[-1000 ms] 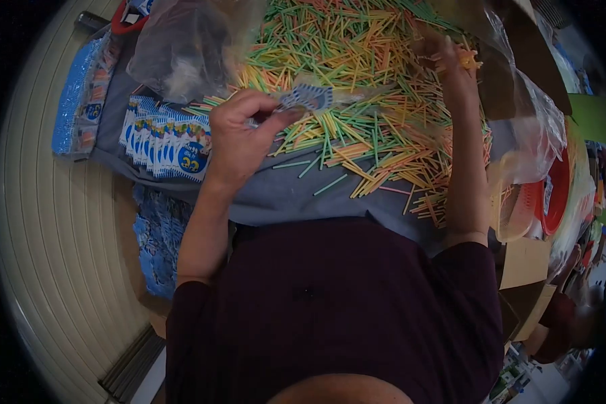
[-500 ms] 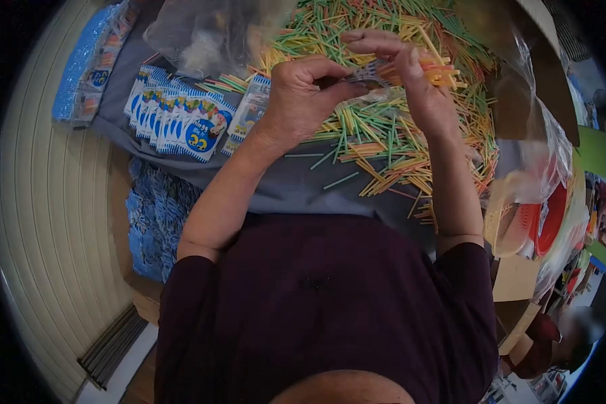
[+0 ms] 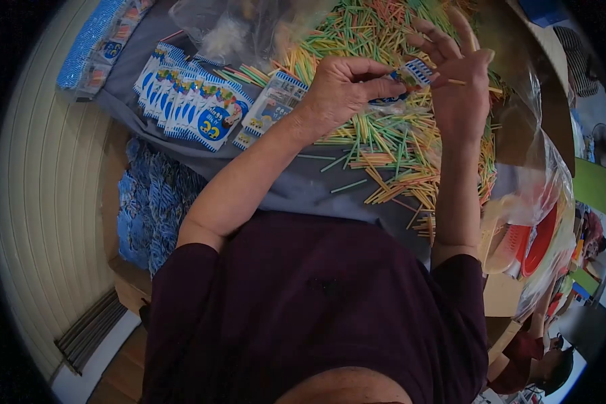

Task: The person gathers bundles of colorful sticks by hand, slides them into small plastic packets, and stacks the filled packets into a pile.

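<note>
Pinched between the thumb and fingers of my left hand [image 3: 347, 91] is a small blue-and-white packet [image 3: 416, 73]. My right hand [image 3: 459, 91] is raised beside the packet's far end, palm showing and fingers spread. One thin yellow stick [image 3: 456, 82] crosses the right palm in this view. Beneath both hands spreads a large heap of thin green, yellow and orange sticks [image 3: 377, 135]. Left of my left forearm lie a fanned row of blue-and-white printed packets [image 3: 212, 124] and a clear-fronted packet [image 3: 276, 101].
A long strip of blue packets [image 3: 91, 54] lies at the far left. Below the table edge, a box holds blue packaging [image 3: 151, 202]. Clear plastic bags [image 3: 225, 34] lie at the back. Red and pale baskets [image 3: 539, 242] stand at the right. Another person [image 3: 528, 360] is at lower right.
Both hands have moved right. My right hand has opened, and the orange-yellow bundle of sticks no longer shows in it. My left hand still grips the packet.
</note>
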Tool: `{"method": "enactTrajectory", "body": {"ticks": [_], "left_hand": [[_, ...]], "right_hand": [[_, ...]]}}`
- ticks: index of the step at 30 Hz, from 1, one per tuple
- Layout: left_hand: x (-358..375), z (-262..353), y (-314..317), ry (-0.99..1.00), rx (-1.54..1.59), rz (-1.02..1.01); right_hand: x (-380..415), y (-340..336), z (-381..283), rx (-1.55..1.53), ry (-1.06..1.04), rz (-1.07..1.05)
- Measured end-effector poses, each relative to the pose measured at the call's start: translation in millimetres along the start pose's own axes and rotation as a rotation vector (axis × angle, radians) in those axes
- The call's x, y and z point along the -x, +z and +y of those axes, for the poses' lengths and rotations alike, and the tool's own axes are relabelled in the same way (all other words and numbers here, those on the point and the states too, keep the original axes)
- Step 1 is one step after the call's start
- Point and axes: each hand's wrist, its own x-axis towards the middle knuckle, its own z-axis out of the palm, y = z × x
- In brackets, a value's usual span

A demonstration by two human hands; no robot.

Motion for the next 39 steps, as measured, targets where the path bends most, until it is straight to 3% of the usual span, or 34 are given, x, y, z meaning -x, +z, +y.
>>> {"method": "enactTrajectory", "body": {"ticks": [1, 3, 5, 6, 8, 10, 11, 13, 14, 17, 20, 23, 25, 33, 35, 39], "left_hand": [[-1.1, 1.2, 1.7, -0.009, -0.019, 0.013], [-3.1, 2.2, 2.6, -0.009, -0.040, 0.023], [1.5, -2.7, -0.2, 0.066, -0.025, 0.043], [4.5, -2.5, 0.4, 0.073, -0.029, 0.046], [10.3, -1.3, -2.8, 0.122, 0.010, 0.064], [16.3, -4.8, -5.7, 0.141, -0.087, 0.142], [18.7, -0.5, -4.1, 0.141, -0.179, 0.116], [23.2, 3.1, -0.4, 0.133, -0.279, 0.107], [25.2, 3.9, 1.7, 0.160, -0.269, 0.101], [37.8, 8.7, -7.9, 0.154, -0.251, 0.126], [56.1, 22.3, -25.5, 0.316, -0.420, 0.086], [82.8, 31.8, -42.3, 0.332, -0.593, 0.132], [101.2, 43.2, -53.1, 0.248, -0.513, 0.162], [128.2, 58.4, -121.5, 0.135, -1.143, 0.373], [126.4, 51.4, -133.3, 0.163, -1.420, 0.405], [129.1, 59.5, -145.2, 0.177, -1.548, 0.400]], "right_hand": [[0.0, -10.0, 1.2, -0.169, -0.013, 0.120], [-5.5, -50.6, 9.6, -0.235, -0.121, 0.150], [-4.8, -77.2, 11.2, 0.604, -0.155, 0.419], [2.4, -88.5, 8.5, 0.601, -0.161, 0.414], [20.2, -93.4, 1.3, 1.885, -0.233, 0.251], [35.4, -71.5, -5.7, 0.985, -0.184, 0.173], [40.1, -55.3, -7.7, 0.952, -0.181, 0.134], [48.1, -19.7, -13.3, 0.497, -0.126, -0.088], [47.3, -10.9, -13.0, 0.755, -0.149, -0.219], [47.1, 14.9, 1.7, 0.845, -0.165, -0.175], [47.8, 31.6, 8.4, 0.758, -0.206, -0.165], [52.7, 54.6, 17.4, 0.635, -0.158, -0.224], [51.5, 72.5, 19.8, 0.612, -0.182, -0.308], [46.3, 119.3, 48.4, 0.552, -0.144, -0.421], [48.7, 138.9, 53.8, 0.601, 0.007, -0.550], [45.0, 171.4, 74.8, 0.683, -0.035, -0.667]]}}
